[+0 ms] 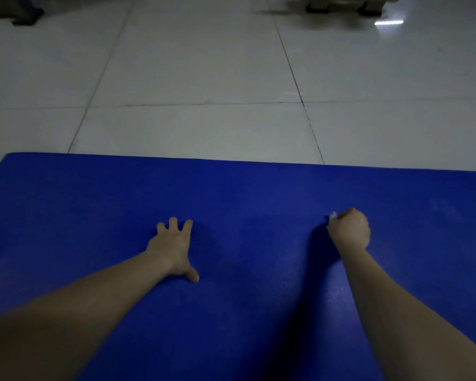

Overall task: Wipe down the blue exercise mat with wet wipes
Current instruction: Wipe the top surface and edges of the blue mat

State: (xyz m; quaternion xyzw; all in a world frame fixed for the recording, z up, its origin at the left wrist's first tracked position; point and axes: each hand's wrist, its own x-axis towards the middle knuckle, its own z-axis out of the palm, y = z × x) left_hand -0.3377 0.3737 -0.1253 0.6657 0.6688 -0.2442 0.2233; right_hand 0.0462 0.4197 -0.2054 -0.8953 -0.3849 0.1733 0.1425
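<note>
Foam, by the look of it: the blue exercise mat lies flat under you and fills the lower half of the view, with its far edge and far-left corner in sight. Judge it soft, light and likely to creep on a smooth floor, so you pin it rather than lift it. Press down near the patch you are working on.

Beyond the mat, the glossy tiled floor runs away from you. It looks slick, which is one more reason to hold the mat down. At its far edge sit dark blurred shapes, one at the top left and one at the top right. They are too unclear to name and well apart from the mat. Nothing lies on the mat in the way of a stroke.

Your left hand rests flat on the mat, fingers spread and straight, thumb out to the side, bracing it. Your right hand is curled into a fist on the mat, well to the right of the other.

Only a small white tuft of the wet wipe shows out of that fist. It will be limp and damp, so bunch it firmly.
</note>
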